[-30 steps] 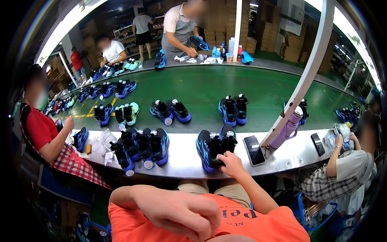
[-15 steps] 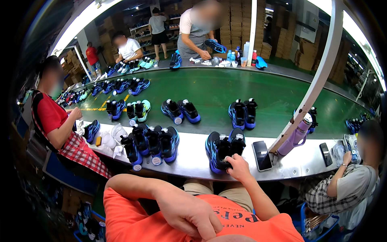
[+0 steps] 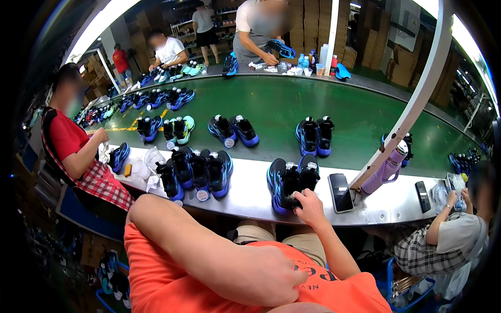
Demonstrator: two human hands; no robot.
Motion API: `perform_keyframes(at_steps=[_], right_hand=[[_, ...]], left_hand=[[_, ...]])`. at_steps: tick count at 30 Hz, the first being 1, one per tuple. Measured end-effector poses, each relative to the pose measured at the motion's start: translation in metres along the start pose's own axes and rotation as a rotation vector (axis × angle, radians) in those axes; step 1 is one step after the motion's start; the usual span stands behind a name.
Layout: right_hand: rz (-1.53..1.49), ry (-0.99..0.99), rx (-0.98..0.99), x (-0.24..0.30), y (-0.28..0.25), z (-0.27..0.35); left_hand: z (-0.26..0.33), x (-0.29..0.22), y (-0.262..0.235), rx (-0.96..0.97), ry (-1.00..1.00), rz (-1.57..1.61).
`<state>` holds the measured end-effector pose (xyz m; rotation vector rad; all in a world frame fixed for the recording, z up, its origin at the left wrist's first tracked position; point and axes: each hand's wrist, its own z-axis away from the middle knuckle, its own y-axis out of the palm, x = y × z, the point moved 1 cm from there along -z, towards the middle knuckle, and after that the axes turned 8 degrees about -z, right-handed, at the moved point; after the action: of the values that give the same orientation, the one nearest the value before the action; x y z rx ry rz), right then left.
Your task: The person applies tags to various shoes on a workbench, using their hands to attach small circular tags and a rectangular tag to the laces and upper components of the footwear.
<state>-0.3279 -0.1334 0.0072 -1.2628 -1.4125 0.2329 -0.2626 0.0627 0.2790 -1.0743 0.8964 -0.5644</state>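
The right hand (image 3: 309, 204) reaches forward to the near edge of the long grey metal worktable (image 3: 250, 195) and rests on the heel end of a pair of black-and-blue athletic shoes (image 3: 290, 180), its fingers curled over the back of the right-hand shoe in a light grasp. The pair stands upright side by side, toes pointing away, directly beyond the hand and touching it. The left hand (image 3: 271, 276) lies low against the orange shirt (image 3: 156, 276), well apart from the shoes, fingers loosely bent and holding nothing. Just right of the pair, a black smartphone (image 3: 340, 192) lies flat on the table, and further right a purple drinking bottle (image 3: 386, 169) leans by a slanted white post (image 3: 412, 104). To the left of the pair stands a cluster of 4 similar dark blue shoes (image 3: 198, 175). Beyond the table, more shoe pairs sit on the green conveyor belt (image 3: 276, 104). A person in a red top (image 3: 65, 138) sits at the left, and another in a checked shirt (image 3: 438, 245) at the right
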Motion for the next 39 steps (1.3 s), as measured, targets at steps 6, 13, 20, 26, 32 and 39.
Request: perform_keyframes(at_steps=[6, 13, 20, 26, 32, 39], right_hand=[[-0.017, -0.007, -0.009, 0.000, 0.000, 0.000], [-0.029, -0.020, -0.006, 0.000, 0.005, 0.001], [-0.023, -0.021, -0.027, -0.004, 0.004, 0.002], [-0.030, -0.016, -0.012, -0.001, 0.002, 0.003], [-0.053, -0.021, -0.010, 0.005, -0.001, 0.001], [-0.030, -0.015, -0.007, -0.003, 0.000, -0.006]], left_hand=[[-0.021, 0.000, 0.022, 0.070, -0.090, 0.048], [-0.012, 0.016, 0.021, 0.226, -0.044, 0.248], [-0.012, 0.023, 0.007, 0.282, -0.032, 0.439], [-0.010, 0.025, 0.048, -0.281, 0.181, 0.759], [0.000, 0.032, 0.014, -0.521, 0.414, 0.902], [0.041, 0.075, 0.026, -1.492, -0.071, 1.186]])
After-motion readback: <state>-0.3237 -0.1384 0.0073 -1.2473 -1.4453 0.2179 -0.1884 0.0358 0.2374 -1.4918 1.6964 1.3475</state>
